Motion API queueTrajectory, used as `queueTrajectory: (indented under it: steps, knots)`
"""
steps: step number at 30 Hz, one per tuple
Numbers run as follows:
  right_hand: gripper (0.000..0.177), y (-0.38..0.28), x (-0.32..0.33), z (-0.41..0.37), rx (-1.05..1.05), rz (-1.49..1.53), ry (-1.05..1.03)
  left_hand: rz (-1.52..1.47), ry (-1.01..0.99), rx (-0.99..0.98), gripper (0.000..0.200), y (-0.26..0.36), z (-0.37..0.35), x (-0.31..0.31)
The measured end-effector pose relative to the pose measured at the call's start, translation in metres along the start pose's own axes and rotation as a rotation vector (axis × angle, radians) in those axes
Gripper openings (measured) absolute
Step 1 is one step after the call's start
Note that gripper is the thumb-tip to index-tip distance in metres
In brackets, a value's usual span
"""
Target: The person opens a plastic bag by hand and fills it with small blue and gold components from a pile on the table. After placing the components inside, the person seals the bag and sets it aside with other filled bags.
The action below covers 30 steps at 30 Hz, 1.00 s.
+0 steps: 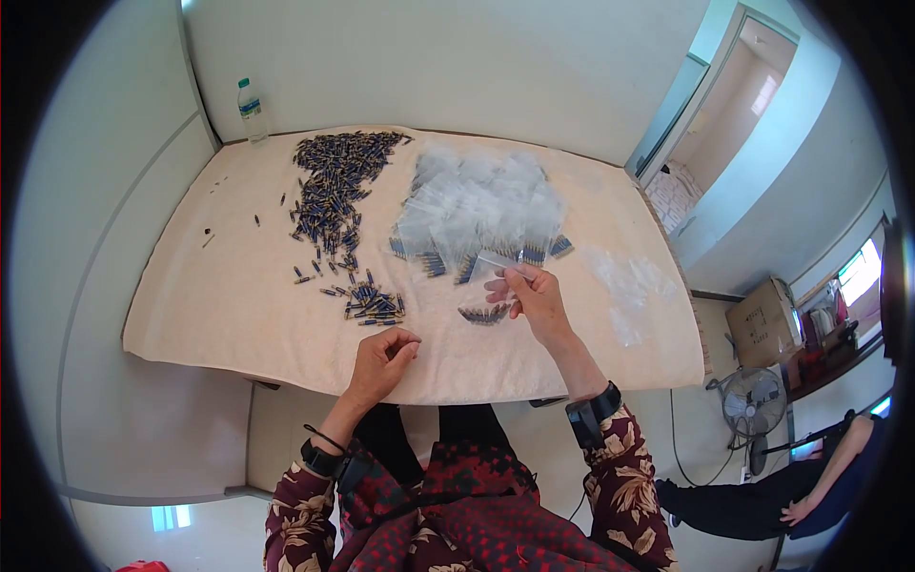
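Observation:
My right hand [536, 303] pinches the top of a clear plastic bag [496, 265] above the cloth-covered table [238, 315]. A row of small dark pieces [482, 315] shows just below that hand, at the bag's lower end. My left hand [383, 362] rests near the table's front edge with its fingers curled together; whether anything small is between them is hidden. Just beyond it lies a small group of dark blue and gold pieces [374, 303], and a large heap of the same pieces [334, 176] spreads farther back. Many filled clear bags [481, 195] are piled at the back centre.
Loose flat clear bags [624, 286] lie on the table's right side. A water bottle [251, 110] stands at the back left corner. Beyond the right edge are a fan [753, 402], a cardboard box [764, 324] and a seated person [810, 477].

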State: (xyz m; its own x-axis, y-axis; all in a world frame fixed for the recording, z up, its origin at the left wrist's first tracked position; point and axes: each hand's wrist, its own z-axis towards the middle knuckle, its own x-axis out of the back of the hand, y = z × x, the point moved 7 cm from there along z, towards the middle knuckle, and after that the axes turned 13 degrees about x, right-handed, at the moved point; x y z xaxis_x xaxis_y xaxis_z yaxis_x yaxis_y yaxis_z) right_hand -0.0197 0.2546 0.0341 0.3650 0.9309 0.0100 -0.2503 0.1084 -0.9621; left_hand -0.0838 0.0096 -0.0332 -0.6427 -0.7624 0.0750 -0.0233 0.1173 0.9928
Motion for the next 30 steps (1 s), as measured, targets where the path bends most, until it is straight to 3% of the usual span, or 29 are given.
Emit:
queueTrajectory:
  steps: [7, 10, 11, 14, 17, 22, 26, 29, 30]
  knots:
    - [0.038, -0.008, -0.014, -0.008, -0.002, 0.069, -0.082, -0.016, 0.062, -0.042, 0.012, 0.019, 0.013, 0.0]
    - [0.039, -0.023, -0.022, -0.012, -0.015, 0.124, -0.131, 0.218, 0.289, -0.386, 0.015, 0.081, 0.019, -0.009]
    - [0.039, -0.027, -0.026, -0.015, -0.018, 0.12, -0.151, 0.217, 0.287, -0.388, 0.015, 0.09, 0.026, -0.015]
    - [0.039, -0.033, -0.032, -0.022, -0.035, 0.117, -0.189, 0.153, 0.165, -0.323, 0.017, 0.104, 0.047, -0.033]
    - [0.037, -0.032, -0.03, -0.025, -0.046, 0.11, -0.188, 0.082, -0.077, -0.196, 0.014, 0.104, 0.06, -0.052]
    - [0.037, -0.029, -0.017, -0.029, -0.038, 0.06, -0.18, 0.007, -0.103, -0.225, 0.017, 0.101, 0.061, -0.065]
    - [0.038, -0.033, -0.006, -0.029, -0.058, 0.0, -0.203, 0.023, 0.014, -0.298, 0.018, 0.092, 0.055, -0.063]
    - [0.04, -0.028, 0.022, -0.024, -0.058, 0.015, -0.099, -0.121, -0.032, -0.055, 0.019, 0.064, 0.053, -0.05]
    - [0.04, -0.026, 0.025, -0.02, -0.056, 0.016, -0.101, -0.119, -0.029, -0.056, 0.019, 0.06, 0.053, -0.047]
